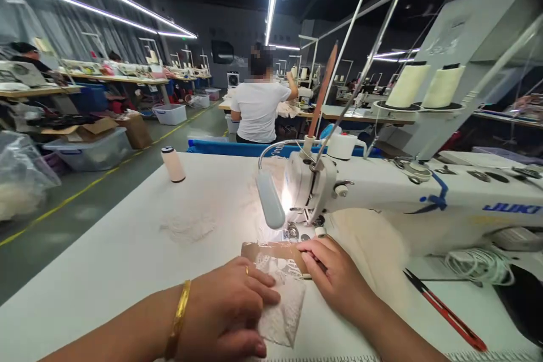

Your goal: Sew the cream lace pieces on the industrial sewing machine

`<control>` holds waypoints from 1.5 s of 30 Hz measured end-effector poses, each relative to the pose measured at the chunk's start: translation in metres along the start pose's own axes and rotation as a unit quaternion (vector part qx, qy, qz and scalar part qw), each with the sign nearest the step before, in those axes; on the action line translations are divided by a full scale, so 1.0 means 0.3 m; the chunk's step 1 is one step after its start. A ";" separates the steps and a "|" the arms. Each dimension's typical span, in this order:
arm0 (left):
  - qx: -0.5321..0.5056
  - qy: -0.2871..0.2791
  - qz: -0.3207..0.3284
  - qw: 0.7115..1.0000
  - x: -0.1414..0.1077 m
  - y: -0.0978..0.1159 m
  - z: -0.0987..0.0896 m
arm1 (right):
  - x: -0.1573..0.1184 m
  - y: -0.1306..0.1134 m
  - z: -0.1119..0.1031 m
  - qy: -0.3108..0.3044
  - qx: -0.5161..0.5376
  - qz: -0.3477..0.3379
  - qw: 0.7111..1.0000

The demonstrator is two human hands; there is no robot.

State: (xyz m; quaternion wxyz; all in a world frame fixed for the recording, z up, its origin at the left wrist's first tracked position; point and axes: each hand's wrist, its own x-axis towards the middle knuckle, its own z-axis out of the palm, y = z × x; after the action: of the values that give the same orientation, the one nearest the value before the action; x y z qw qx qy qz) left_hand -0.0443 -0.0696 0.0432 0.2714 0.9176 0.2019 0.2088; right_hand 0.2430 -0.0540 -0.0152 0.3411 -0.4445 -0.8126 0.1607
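My left hand (240, 308) lies over a piece of white lace fabric (285, 308), thumb apart and fingers stretched across the cloth. My right hand (339, 268) is at the lace's far right edge, its fingers closed together; a dark sliver shows by the thumb, too small to name. Between the hands and the needle area lies a brown strip (271, 250), partly under the lace. Just beyond is the presser foot (292, 231) of a white sewing machine (373, 175), lit by a small lamp (271, 201).
Red-handled thread snips (445, 308) and a coil of pale cord (479, 266) lie at right. A pink thread spool (173, 164) stands on the white table (119, 237), near a lace scrap (189, 227). Pale fabric (369, 232) sits under the machine arm. A person in white (257, 110) stands ahead.
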 end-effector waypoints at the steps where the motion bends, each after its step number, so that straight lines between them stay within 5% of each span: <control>1: -0.029 0.013 0.008 0.999 -0.008 -0.007 0.020 | 0.003 -0.006 -0.005 0.002 0.005 -0.005 1.000; 6: 0.045 0.119 -0.116 0.985 -0.034 -0.043 0.049 | 0.010 -0.037 -0.012 -0.003 0.055 -0.102 0.993; 10: 0.136 0.100 -0.146 0.975 -0.034 -0.042 0.086 | 0.004 -0.061 -0.007 -0.056 0.042 -0.155 0.985; 25: 0.171 0.149 -0.199 0.953 0.003 -0.070 0.147 | -0.005 -0.061 -0.003 -0.090 0.028 -0.134 0.987; 32: 0.047 0.192 -0.226 0.954 0.044 -0.046 0.066 | -0.005 -0.071 0.004 -0.102 0.026 -0.116 0.988; 34: 0.015 0.177 -0.219 0.960 0.063 -0.005 0.031 | -0.004 -0.074 0.000 -0.104 0.045 -0.110 0.988; 37: -0.067 0.068 -0.211 0.973 0.089 0.070 -0.003 | -0.002 -0.089 -0.034 -0.101 0.140 -0.050 0.984; 40: -0.126 -0.025 -0.209 0.969 0.121 0.115 -0.010 | -0.003 -0.107 -0.078 -0.150 0.272 0.042 0.950; 43: -0.121 -0.012 -0.198 0.973 0.158 0.102 -0.005 | -0.007 -0.096 -0.078 -0.230 0.363 0.089 0.898; 45: -0.128 0.022 -0.212 0.969 0.175 0.071 0.001 | -0.011 -0.070 -0.048 -0.231 0.387 0.118 0.885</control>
State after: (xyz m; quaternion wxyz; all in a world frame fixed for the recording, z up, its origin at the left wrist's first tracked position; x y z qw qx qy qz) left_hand 0.0051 -0.0608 0.0697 0.4205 0.8067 0.3689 0.1905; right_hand 0.2415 -0.0691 0.0056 0.2672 -0.3198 -0.6829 0.6000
